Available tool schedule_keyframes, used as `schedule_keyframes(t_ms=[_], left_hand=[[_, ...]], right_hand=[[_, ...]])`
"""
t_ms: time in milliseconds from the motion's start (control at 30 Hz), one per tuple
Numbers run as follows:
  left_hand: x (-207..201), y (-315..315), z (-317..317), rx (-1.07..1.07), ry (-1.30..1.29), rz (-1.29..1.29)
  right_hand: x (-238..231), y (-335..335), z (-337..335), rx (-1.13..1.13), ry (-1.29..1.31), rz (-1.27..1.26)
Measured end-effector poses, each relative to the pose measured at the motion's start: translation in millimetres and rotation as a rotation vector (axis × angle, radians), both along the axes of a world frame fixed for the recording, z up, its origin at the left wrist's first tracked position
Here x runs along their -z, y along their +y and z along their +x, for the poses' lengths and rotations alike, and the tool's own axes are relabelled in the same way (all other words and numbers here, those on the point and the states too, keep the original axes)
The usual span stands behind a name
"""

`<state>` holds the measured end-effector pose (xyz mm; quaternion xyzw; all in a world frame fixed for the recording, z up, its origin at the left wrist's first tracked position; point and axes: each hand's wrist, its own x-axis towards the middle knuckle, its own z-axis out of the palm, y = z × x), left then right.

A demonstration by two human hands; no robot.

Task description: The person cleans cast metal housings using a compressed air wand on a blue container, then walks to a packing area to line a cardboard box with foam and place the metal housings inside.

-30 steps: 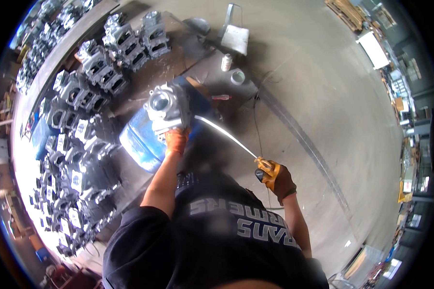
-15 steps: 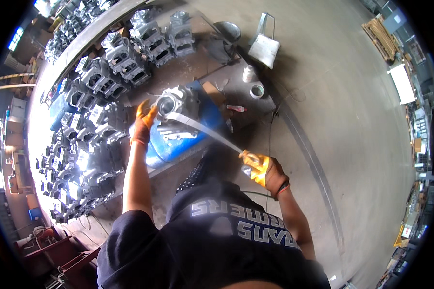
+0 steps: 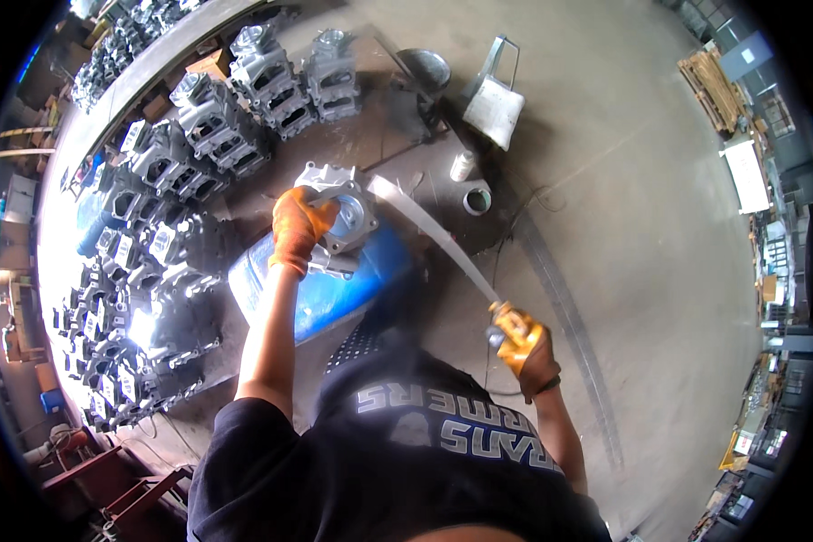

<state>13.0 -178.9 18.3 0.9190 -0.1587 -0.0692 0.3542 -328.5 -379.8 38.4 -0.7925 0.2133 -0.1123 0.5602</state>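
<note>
The left hand (image 3: 301, 228) is curled over the rim of a silver metal casting (image 3: 357, 215) at the far end of the blue block (image 3: 343, 294), while the right hand (image 3: 524, 348), to the block's right, grips the handle of a long flat-bladed tool (image 3: 438, 237). The block lies on a brown worktop (image 3: 343, 140), with crowded castings (image 3: 185, 248) to its left, a white bottle (image 3: 462, 167) beyond it, and concrete floor (image 3: 605, 208) and shelving (image 3: 772, 271) off to its right. Half a second ago the left hand was spread beside the casting and the blade crossed its face; now the blade's tip is by the casting's right edge, contact unclear.
</note>
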Motion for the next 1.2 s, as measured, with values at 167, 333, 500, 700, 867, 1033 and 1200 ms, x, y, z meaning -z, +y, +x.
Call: schedule_keyframes(t_ms=[167, 333, 500, 700, 867, 1033, 1200], left_hand=[[-5.7, -43.0, 51.1, 0.032, -0.024, -0.019], [10.8, -95.7, 146.9, -0.056, 0.119, -0.307], [-6.0, -153.2, 265.5, -0.117, 0.062, -0.387], [-30.6, -218.6, 398.0, -0.210, -0.027, -0.241], [5.4, -222.1, 499.8, -0.214, -0.015, -0.068], [55.0, -198.0, 553.8, -0.263, 0.249, -0.245], [73.4, -176.9, 604.0, -0.202, 0.257, -0.112]], right_hand=[[31.0, -15.8, -5.1, 0.158, 0.098, 0.083], [66.2, -30.8, -38.7, 0.303, 0.468, 0.114], [133.2, -28.7, -86.5, -0.076, 0.296, -0.785], [161.4, -12.9, -110.7, -0.123, 0.438, -0.707], [155.9, -20.3, -93.6, -0.145, 0.528, -0.728], [145.7, -24.9, -74.6, -0.166, 0.615, -0.734], [144.2, -35.7, -51.5, -0.216, 0.697, -0.749]])
